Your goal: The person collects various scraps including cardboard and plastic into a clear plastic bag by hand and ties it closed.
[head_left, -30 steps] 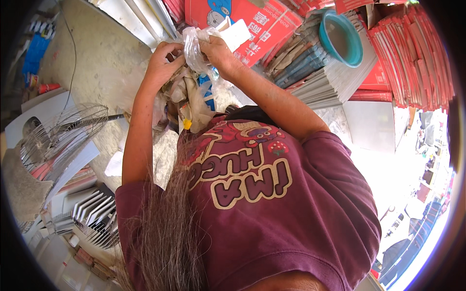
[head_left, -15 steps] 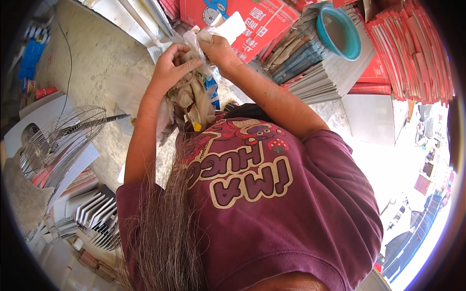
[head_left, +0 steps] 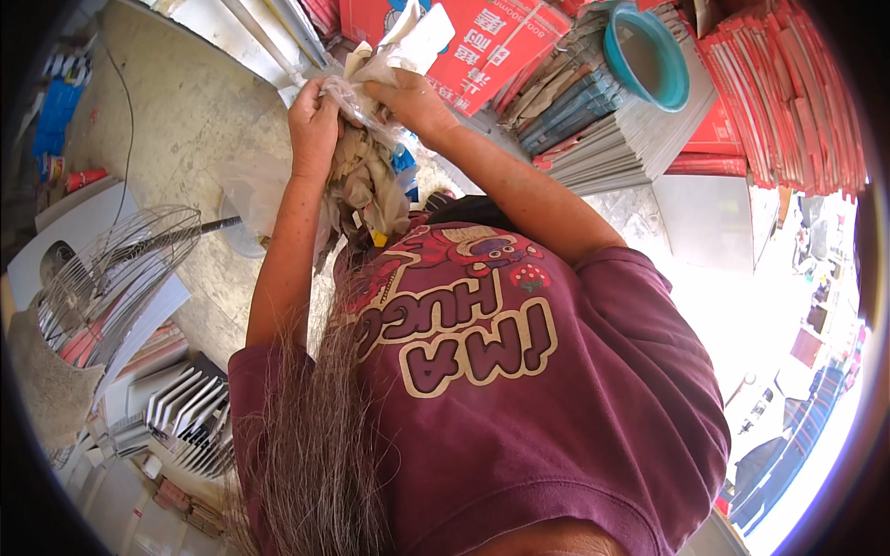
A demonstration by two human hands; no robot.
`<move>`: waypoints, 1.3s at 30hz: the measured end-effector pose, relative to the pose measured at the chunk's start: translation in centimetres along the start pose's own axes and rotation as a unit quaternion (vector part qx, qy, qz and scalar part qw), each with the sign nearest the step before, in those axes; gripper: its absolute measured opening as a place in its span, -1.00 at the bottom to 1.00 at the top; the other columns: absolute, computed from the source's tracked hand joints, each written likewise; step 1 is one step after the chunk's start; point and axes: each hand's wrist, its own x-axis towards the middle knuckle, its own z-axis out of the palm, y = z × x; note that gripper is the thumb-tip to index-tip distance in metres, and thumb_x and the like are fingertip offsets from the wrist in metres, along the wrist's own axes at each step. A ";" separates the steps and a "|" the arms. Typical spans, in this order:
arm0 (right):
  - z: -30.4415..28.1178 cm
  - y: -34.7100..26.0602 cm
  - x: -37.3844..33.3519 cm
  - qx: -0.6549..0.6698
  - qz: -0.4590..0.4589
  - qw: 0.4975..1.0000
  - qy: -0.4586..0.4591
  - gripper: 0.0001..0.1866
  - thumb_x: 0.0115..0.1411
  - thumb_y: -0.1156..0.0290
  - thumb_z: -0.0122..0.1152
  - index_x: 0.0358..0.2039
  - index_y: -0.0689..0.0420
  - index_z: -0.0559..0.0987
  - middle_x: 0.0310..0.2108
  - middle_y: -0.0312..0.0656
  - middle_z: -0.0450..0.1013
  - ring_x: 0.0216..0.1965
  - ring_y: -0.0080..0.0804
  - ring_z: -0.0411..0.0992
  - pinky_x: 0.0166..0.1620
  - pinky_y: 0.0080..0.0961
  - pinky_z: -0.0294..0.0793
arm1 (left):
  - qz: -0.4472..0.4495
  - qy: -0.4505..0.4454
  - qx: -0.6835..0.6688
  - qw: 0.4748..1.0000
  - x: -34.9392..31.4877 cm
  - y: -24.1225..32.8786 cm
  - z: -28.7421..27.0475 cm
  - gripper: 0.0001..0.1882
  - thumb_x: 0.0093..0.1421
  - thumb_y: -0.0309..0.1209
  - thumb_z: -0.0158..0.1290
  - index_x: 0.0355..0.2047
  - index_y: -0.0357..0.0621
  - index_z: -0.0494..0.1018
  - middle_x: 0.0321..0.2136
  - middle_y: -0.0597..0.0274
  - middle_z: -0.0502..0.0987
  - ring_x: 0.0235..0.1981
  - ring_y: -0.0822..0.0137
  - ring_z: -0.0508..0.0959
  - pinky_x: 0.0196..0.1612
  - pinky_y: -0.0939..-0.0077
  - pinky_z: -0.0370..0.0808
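Observation:
Between my hands a clear, crumpled plastic film (head_left: 350, 94) is stretched. My left hand (head_left: 313, 128) is closed, with the film pinched between thumb and fingers. Opposite it, my right hand (head_left: 417, 104) is closed on the film's other side. White and tan pieces of card or paper (head_left: 422, 39) stick up just beyond the right hand; whether its fingers also hold them I cannot tell. Below both hands lies a heap of dirty, brownish plastic scraps (head_left: 363, 176), with bits of blue and yellow in it. Paler see-through sheeting (head_left: 264, 190) spreads out left of my left forearm.
Red printed cartons (head_left: 501, 56) lie beyond my hands. Stacked flattened cardboard (head_left: 603, 153) and a teal basin (head_left: 684, 79) are at the right, with more red cardboard (head_left: 779, 102) past them. A wire fan guard (head_left: 120, 250) stands at the left, near white panels (head_left: 190, 398).
My left hand has moved up and its fingers have closed on the film, which now stretches between both hands. The white card pieces have shifted left and upward.

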 end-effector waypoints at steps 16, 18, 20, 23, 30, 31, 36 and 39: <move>0.4 -0.4 -1.7 -0.183 -0.218 0.958 0.014 -0.65 -0.04 0.22 0.31 -0.40 0.23 0.46 -0.44 -0.04 0.44 -0.41 -0.19 0.44 -0.30 -0.39 0.43 | -0.126 0.002 0.010 0.992 2.1 0.9 -0.1 -0.80 0.19 -0.39 -0.15 -0.39 -0.26 0.40 -0.74 0.26 0.39 -0.85 0.49 0.31 -0.82 0.64 0.13; 0.3 -0.9 -1.9 -0.302 -0.246 0.920 0.038 -0.71 -0.03 0.27 0.28 -0.50 0.23 0.44 -0.49 -0.03 0.41 -0.44 -0.09 0.42 -0.34 -0.34 0.43 | -0.123 0.000 0.017 0.992 2.3 1.0 -0.2 -0.81 0.18 -0.39 -0.13 -0.37 -0.26 0.40 -0.75 0.25 0.40 -0.85 0.48 0.33 -0.82 0.66 0.13; 0.1 -1.0 -1.9 -0.326 -0.297 0.897 0.036 -0.74 -0.03 0.30 0.25 -0.55 0.23 0.42 -0.53 -0.02 0.37 -0.46 -0.03 0.40 -0.37 -0.29 0.42 | -0.127 -0.009 0.012 0.992 2.4 1.2 -0.3 -0.82 0.16 -0.38 -0.10 -0.34 -0.26 0.39 -0.75 0.25 0.41 -0.85 0.48 0.34 -0.81 0.67 0.13; -0.3 -1.0 -1.5 -0.349 -0.325 0.879 0.019 -0.74 -0.03 0.29 0.22 -0.58 0.23 0.42 -0.55 0.01 0.38 -0.43 0.00 0.41 -0.36 -0.25 0.42 | -0.138 -0.019 -0.006 0.990 2.4 1.3 -0.4 -0.80 0.11 -0.38 -0.03 -0.30 -0.25 0.38 -0.73 0.27 0.41 -0.84 0.50 0.33 -0.80 0.69 0.13; -1.0 -1.5 -0.9 -0.334 -0.127 0.933 -0.045 -0.66 0.01 0.16 0.10 -0.44 0.23 0.53 -0.55 0.08 0.42 -0.39 -0.04 0.45 -0.33 -0.27 0.44 | -0.118 -0.010 0.006 0.993 2.0 0.9 0.3 -0.74 0.03 -0.47 0.01 -0.22 -0.22 0.36 -0.62 0.32 0.44 -0.66 0.55 0.40 -0.65 0.71 0.22; -1.3 -0.4 -0.1 -0.295 -0.126 0.946 -0.051 -0.65 0.02 0.16 0.09 -0.43 0.24 0.53 -0.56 0.04 0.42 -0.42 -0.11 0.45 -0.36 -0.31 0.44 | -0.103 -0.019 0.006 0.994 1.9 0.9 0.4 -0.73 0.04 -0.48 -0.01 -0.21 -0.22 0.36 -0.61 0.33 0.44 -0.62 0.55 0.41 -0.62 0.72 0.22; -2.0 -0.8 0.5 -0.064 0.036 0.991 -0.113 -0.63 0.06 0.16 0.06 -0.38 0.26 0.55 -0.60 -0.22 0.41 -0.54 -0.51 0.38 -0.48 -0.56 0.37 | -0.025 -0.131 -0.005 0.991 2.1 -0.5 -1.2 -0.79 0.05 -0.55 0.03 -0.26 -0.21 0.37 -0.42 0.30 0.45 -0.40 0.53 0.44 -0.35 0.68 0.38; -2.5 -1.3 0.0 -0.010 0.071 0.992 -0.105 -0.62 0.07 0.15 0.08 -0.27 0.22 0.54 -0.53 -0.32 0.38 -0.53 -0.59 0.30 -0.46 -0.65 0.30 | 0.067 -0.159 0.083 0.981 1.5 0.3 -0.9 -0.82 0.03 -0.55 0.11 -0.32 -0.22 0.41 -0.34 0.31 0.42 -0.36 0.50 0.45 -0.22 0.65 0.41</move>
